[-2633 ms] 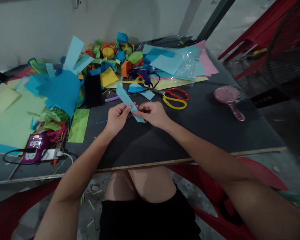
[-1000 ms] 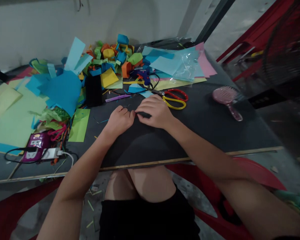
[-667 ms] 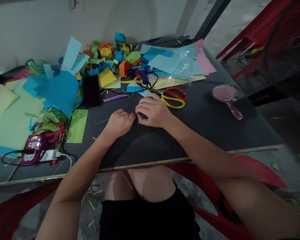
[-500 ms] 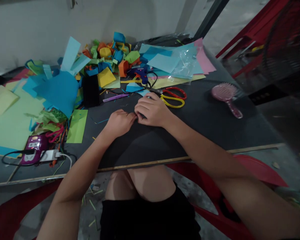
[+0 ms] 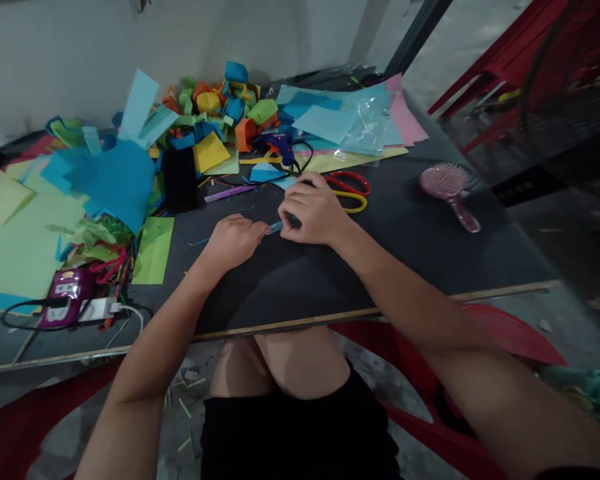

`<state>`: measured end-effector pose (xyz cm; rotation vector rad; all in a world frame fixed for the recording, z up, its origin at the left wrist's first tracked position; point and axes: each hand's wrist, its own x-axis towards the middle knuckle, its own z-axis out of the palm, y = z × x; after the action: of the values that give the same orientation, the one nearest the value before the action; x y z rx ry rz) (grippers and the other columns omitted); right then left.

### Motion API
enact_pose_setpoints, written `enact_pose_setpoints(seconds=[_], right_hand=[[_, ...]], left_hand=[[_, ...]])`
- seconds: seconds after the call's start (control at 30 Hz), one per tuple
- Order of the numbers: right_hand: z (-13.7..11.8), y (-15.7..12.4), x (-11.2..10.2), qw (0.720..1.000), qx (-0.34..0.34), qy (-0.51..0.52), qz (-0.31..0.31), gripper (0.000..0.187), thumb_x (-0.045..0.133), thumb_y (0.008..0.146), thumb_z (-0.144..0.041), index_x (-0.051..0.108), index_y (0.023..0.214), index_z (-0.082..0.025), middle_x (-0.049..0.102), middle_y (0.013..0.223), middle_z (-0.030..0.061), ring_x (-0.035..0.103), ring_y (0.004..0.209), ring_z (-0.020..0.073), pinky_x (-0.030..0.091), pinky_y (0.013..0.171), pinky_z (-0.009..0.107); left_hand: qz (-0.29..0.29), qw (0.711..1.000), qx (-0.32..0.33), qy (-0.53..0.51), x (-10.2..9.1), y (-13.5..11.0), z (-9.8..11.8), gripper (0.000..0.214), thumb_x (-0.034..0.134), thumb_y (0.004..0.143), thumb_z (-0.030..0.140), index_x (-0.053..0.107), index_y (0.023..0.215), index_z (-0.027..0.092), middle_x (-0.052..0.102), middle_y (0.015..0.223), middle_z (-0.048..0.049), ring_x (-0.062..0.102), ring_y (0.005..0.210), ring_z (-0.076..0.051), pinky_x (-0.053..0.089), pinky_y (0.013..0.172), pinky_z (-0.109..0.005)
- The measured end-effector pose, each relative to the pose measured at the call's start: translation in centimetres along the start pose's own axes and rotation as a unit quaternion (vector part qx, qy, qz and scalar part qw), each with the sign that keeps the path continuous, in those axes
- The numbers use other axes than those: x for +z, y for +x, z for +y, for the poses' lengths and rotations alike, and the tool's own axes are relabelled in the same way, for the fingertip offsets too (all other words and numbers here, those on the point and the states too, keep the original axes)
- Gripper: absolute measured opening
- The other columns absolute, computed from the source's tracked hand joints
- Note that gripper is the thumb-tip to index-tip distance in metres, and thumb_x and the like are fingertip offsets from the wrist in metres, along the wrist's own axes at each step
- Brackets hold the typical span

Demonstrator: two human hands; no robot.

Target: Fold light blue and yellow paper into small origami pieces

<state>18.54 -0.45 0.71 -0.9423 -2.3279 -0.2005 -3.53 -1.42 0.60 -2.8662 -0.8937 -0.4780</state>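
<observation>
Between my two hands runs a narrow light-blue paper strip [image 5: 275,227], low over the dark table top. My left hand [image 5: 237,240] is closed, pinching the strip's left end between thumb and fingers. My right hand [image 5: 307,212] is curled, its thumb and fingertips closed around the other end, which is mostly hidden. Just beyond the right hand lie scissors [image 5: 353,202] with one red and one yellow handle; their blades are largely covered by that hand. A purple stick [image 5: 230,193] and a blue glue gun [image 5: 286,148] rest behind the hands.
Folded coloured paper pieces [image 5: 235,110] pile up at the back, beside blue and pink sheets [image 5: 330,123]. To the left are a black phone [image 5: 180,180], a green paper [image 5: 153,250] and a purple device [image 5: 67,297] with cables. A pink hairbrush [image 5: 450,187] lies right.
My hands have drawn slightly apart, the right one moving right and the left one left. A light-blue strip now shows between them, and the right hand covers more of the scissors.
</observation>
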Motion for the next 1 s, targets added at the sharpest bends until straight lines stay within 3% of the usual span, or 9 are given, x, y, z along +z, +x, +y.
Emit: enact_pose_setpoints(seconds=[0.4, 0.83, 1.0], right_hand=[[1.5, -0.5, 0.0, 0.998, 0.030, 0.020, -0.047, 0.006, 0.056, 0.068, -0.017, 0.057, 0.066, -0.022, 0.062, 0.067, 0.0006, 0.058, 0.074, 0.0210, 0.040, 0.093, 0.045], [3.2, -0.9, -0.6, 0.997, 0.070, 0.003, -0.021, 0.007, 0.057, 0.068, -0.017, 0.054, 0.066, -0.023, 0.061, 0.069, 0.0009, 0.058, 0.077, 0.0220, 0.040, 0.093, 0.047], [4.5, -1.6, -1.1, 0.995, 0.093, 0.007, 0.029, 0.008, 0.055, 0.070, -0.017, 0.057, 0.073, -0.024, 0.063, 0.072, 0.0034, 0.060, 0.080, 0.0247, 0.044, 0.089, 0.047]], left_hand=[[0.007, 0.999, -0.024, 0.040, -1.0, -0.3, -0.8, 0.035, 0.039, 0.101, 0.026, 0.069, 0.084, 0.017, 0.067, 0.064, -0.0027, 0.062, 0.063, -0.014, 0.043, 0.069, -0.029], [-0.018, 0.999, -0.048, 0.007, -1.2, -0.4, -1.6, 0.031, 0.041, 0.098, 0.022, 0.069, 0.086, 0.016, 0.069, 0.069, -0.0056, 0.062, 0.066, -0.017, 0.045, 0.072, -0.030], [-0.010, 0.997, -0.072, 0.018, -1.3, -1.1, -2.7, 0.026, 0.045, 0.096, 0.020, 0.069, 0.088, 0.016, 0.072, 0.073, -0.0056, 0.063, 0.066, -0.018, 0.045, 0.070, -0.030]])
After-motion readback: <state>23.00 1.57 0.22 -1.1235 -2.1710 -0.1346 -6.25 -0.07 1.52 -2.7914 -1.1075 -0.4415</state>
